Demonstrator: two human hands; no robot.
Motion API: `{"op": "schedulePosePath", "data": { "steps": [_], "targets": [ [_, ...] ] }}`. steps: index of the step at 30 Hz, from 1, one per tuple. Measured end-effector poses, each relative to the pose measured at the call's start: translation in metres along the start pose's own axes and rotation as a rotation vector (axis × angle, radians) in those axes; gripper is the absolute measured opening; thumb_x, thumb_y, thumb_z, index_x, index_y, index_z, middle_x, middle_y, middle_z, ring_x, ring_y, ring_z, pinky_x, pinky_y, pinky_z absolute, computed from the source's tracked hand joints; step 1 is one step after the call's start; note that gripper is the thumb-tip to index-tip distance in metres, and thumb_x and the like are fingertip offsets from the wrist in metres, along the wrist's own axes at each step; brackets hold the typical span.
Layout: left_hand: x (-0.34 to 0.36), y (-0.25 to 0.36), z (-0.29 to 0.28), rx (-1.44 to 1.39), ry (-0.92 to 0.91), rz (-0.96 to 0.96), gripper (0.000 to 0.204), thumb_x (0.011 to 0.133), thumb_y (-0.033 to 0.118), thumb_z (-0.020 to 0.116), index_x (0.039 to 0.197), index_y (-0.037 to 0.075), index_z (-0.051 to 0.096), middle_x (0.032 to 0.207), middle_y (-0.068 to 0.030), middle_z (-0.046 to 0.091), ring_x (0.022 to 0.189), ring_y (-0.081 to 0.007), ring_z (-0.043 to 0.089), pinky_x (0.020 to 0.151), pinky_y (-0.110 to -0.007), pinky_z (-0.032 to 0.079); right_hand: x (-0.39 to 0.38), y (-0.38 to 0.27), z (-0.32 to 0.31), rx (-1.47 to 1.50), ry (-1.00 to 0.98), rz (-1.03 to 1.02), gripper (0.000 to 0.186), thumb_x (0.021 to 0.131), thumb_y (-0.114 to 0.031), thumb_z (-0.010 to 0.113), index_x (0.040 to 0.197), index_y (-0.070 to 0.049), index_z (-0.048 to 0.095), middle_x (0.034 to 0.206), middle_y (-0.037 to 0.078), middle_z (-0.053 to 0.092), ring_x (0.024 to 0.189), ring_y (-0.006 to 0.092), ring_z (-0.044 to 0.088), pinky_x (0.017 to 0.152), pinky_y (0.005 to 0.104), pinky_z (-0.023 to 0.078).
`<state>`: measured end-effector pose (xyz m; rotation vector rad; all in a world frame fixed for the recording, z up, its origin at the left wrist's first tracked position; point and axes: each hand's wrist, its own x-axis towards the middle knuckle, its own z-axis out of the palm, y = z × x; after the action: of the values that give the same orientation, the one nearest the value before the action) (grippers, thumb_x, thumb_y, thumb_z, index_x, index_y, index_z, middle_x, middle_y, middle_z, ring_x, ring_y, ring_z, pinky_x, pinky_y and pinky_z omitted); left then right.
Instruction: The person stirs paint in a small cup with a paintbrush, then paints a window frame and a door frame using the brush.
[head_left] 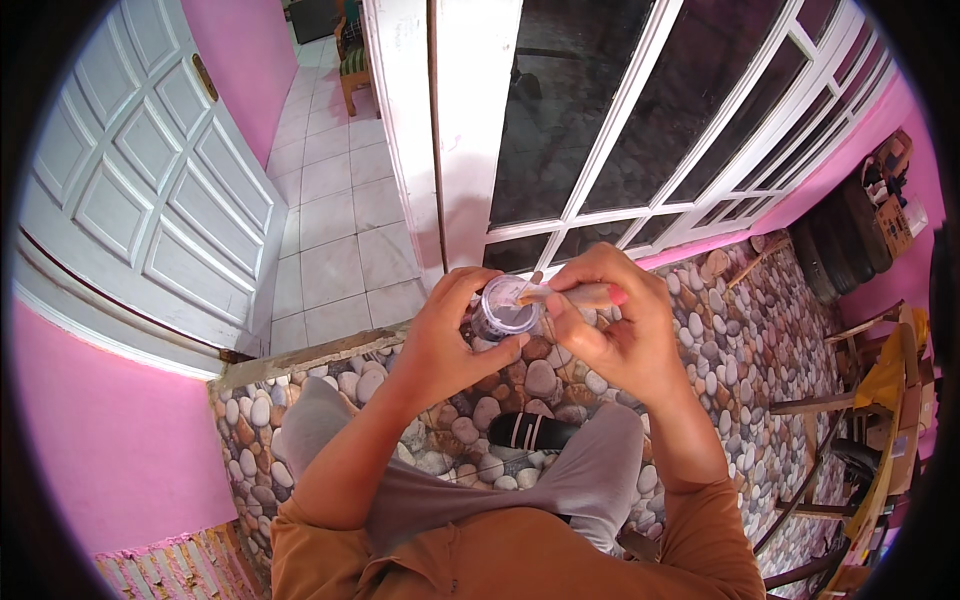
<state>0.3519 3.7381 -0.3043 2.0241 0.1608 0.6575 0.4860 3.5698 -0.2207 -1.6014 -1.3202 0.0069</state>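
Observation:
My left hand (450, 345) is closed around a small clear plastic cup (505, 320) with pale, whitish contents. My right hand (625, 330) grips a light wooden-looking brush (585, 297) with a red tip on its handle, its other end inside the cup's mouth. A short thin stick end shows just behind the cup, near my right forefinger. Both hands are above my knees, in front of the white window frame.
A white panelled door (150, 190) stands open at left onto white tiles (330, 265), with a chair (355, 70) beyond. Barred windows (620, 120) span ahead. Tires (840, 240), boxes (895, 225) and wooden furniture (810, 405) line the right side. A sandal (530, 430) is on the pebble-patterned floor (720, 370).

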Motion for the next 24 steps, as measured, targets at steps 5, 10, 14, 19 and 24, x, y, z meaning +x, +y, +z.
{"op": "schedulePosePath", "data": {
  "steps": [5, 10, 14, 19, 24],
  "targets": [
    [0.000, -0.001, 0.000, -0.005, 0.012, 0.006, 0.066, 0.079, 0.020, 0.088, 0.135, 0.004, 0.059, 0.127, -0.0116, 0.061, 0.112, -0.0262, 0.064, 0.091, -0.036, 0.054, -0.005, 0.003, 0.001, 0.054, 0.056, 0.000, 0.019, 0.087, -0.007, 0.080, 0.101, -0.001, 0.069, 0.095, 0.008, 0.071, 0.085, 0.0202, 0.067, 0.075, 0.0308, 0.054],
    [0.000, 0.000, 0.002, -0.008, 0.020, 0.021, 0.066, 0.079, 0.020, 0.089, 0.136, 0.004, 0.059, 0.127, -0.0117, 0.061, 0.112, -0.0259, 0.064, 0.090, -0.035, 0.053, -0.008, 0.005, -0.002, 0.061, 0.084, -0.008, 0.018, 0.088, -0.006, 0.079, 0.101, -0.001, 0.069, 0.094, 0.008, 0.071, 0.083, 0.0176, 0.067, 0.075, 0.0292, 0.053],
    [0.000, -0.001, 0.002, -0.008, 0.023, 0.018, 0.066, 0.079, 0.020, 0.088, 0.136, 0.004, 0.059, 0.127, -0.0118, 0.061, 0.112, -0.0256, 0.064, 0.090, -0.035, 0.054, -0.011, 0.005, -0.003, 0.073, 0.103, 0.027, 0.016, 0.089, -0.005, 0.079, 0.100, -0.001, 0.068, 0.091, 0.007, 0.070, 0.080, 0.0146, 0.066, 0.072, 0.0279, 0.052],
    [-0.001, -0.001, 0.001, -0.013, 0.013, 0.014, 0.066, 0.080, 0.020, 0.088, 0.136, 0.003, 0.058, 0.127, -0.0115, 0.061, 0.113, -0.0249, 0.064, 0.089, -0.034, 0.054, -0.016, 0.002, -0.005, 0.072, 0.151, 0.091, 0.014, 0.090, -0.004, 0.078, 0.100, -0.001, 0.068, 0.088, 0.005, 0.069, 0.078, 0.0101, 0.064, 0.071, 0.0261, 0.051],
    [0.000, -0.001, 0.003, -0.010, 0.013, 0.021, 0.066, 0.080, 0.020, 0.088, 0.136, 0.003, 0.058, 0.127, -0.0108, 0.061, 0.113, -0.0245, 0.064, 0.090, -0.035, 0.054, -0.021, 0.003, -0.006, 0.245, 0.271, 0.194, 0.011, 0.094, -0.007, 0.077, 0.099, -0.001, 0.069, 0.088, 0.002, 0.069, 0.075, 0.0072, 0.063, 0.069, 0.0219, 0.048]
  ]
}}
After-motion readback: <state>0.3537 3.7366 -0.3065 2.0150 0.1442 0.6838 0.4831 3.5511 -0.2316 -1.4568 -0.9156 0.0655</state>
